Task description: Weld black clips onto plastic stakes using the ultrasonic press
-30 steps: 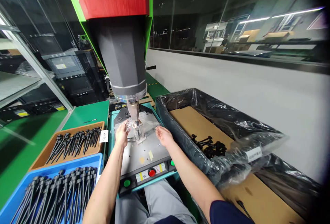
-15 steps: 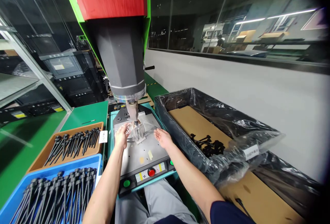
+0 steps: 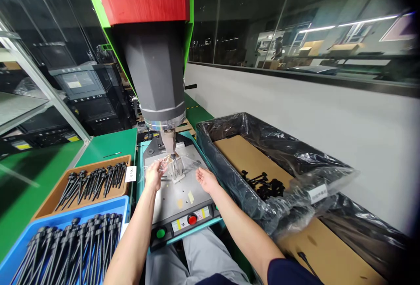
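Observation:
Under the grey horn (image 3: pixel 169 141) of a press stands a small clear fixture (image 3: pixel 177 169) on the metal work plate (image 3: pixel 170 202). Clear plastic film (image 3: pixel 192 163) spreads around the horn tip, out to both sides. On the left, my left hand (image 3: pixel 155 174) is closed at the film's edge, fingers curled beside the fixture. My right hand (image 3: pixel 207 180) pinches the film's other edge between thumb and fingertips, right of the fixture. Glare and the see-through film hide whatever sits in the fixture.
A red button (image 3: pixel 192 219) sits on the front panel between green ones. At left, an orange tray (image 3: pixel 42 202) and a blue tray (image 3: pixel 126 208) hold several black stem-like parts. To the right, a bin lined with black plastic (image 3: pixel 226 180) holds cardboard and black parts.
Both hands stay almost in place at the film beside the fixture. The view has shifted very slightly; the horn keeps its height.

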Tool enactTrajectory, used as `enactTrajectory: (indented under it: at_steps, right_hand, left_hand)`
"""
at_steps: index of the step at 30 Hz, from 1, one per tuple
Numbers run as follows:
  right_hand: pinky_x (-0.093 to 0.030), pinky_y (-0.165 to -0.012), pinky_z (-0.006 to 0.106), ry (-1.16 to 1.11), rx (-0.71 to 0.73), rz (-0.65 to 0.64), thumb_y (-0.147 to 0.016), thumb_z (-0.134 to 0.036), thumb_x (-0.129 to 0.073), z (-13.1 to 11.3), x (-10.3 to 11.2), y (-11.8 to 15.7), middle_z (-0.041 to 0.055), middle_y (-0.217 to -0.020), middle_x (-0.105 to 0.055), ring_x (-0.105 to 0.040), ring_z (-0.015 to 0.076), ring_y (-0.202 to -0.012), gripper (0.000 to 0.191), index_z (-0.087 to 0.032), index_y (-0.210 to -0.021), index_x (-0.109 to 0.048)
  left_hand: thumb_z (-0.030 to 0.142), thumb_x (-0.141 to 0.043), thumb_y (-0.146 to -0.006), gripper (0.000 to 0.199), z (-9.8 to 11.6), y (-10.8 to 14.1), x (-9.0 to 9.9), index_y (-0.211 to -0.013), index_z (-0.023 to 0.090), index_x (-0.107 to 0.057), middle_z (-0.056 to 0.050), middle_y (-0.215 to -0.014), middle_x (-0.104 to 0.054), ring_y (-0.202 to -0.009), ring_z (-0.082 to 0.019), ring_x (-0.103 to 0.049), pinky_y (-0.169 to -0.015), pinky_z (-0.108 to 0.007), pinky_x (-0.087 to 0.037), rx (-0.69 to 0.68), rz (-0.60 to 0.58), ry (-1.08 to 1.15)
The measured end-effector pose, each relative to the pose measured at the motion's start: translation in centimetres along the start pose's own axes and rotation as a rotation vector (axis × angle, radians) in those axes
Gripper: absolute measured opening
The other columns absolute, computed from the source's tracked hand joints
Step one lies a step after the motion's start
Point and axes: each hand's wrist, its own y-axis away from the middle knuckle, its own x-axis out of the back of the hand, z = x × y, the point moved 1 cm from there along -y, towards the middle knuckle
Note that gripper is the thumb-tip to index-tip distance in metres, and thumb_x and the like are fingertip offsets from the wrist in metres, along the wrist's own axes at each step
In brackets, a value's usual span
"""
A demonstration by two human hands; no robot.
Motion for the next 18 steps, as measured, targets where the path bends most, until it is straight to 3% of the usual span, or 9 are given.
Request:
enactTrajectory:
  at_steps: [8,14,16,18]
  right_hand:
    - [-0.051,-0.047,0.018,0.011,-0.03,0.031,-0.093,-0.019,-0.061,0.1,0.5,0.3,0.0038,-0.063,-0.066,-0.062,0.0109,-0.051,0.021,-0.014,-0.073,-0.06]
    - [-0.052,-0.049,0.02,0.016,0.008,0.078,-0.088,-0.033,-0.069,-0.1,1.6,0.9,0.0029,-0.063,-0.066,-0.062,0.0128,-0.053,0.022,-0.017,-0.077,-0.057]
    - [-0.05,-0.049,0.02,0.034,0.063,0.095,-0.085,-0.033,-0.071,-0.2,2.6,1.3,0.0014,-0.064,-0.065,-0.061,0.0125,-0.053,0.021,-0.018,-0.079,-0.057]
    - [-0.048,-0.049,0.021,0.122,0.213,0.118,-0.081,-0.033,-0.073,-0.4,4.2,1.8,0.0003,-0.067,-0.065,-0.059,0.0127,-0.054,0.021,-0.018,-0.087,-0.06]
  left_hand:
    - [0.026,-0.061,-0.085,0.016,0.2,0.6,-0.1,-0.093,0.013,-0.066,-0.012,-0.104,-0.071,-0.086,-0.018,-0.071,-0.069,-0.026,-0.057,0.02,0.016,0.035]
    - [0.036,-0.059,-0.088,0.027,0.5,1.8,0.8,-0.101,0.013,-0.062,-0.015,-0.112,-0.068,-0.09,-0.019,-0.071,-0.072,-0.028,-0.058,0.109,0.01,0.06]
    - [0.042,-0.056,-0.088,0.032,0.5,2.8,1.4,-0.103,0.014,-0.061,-0.015,-0.116,-0.067,-0.091,-0.019,-0.071,-0.073,-0.029,-0.059,0.15,0.04,0.068]
    - [0.045,-0.055,-0.088,0.034,0.1,4.5,2.2,-0.106,0.016,-0.06,-0.015,-0.119,-0.066,-0.096,-0.021,-0.07,-0.078,-0.033,-0.059,0.142,0.101,0.053]
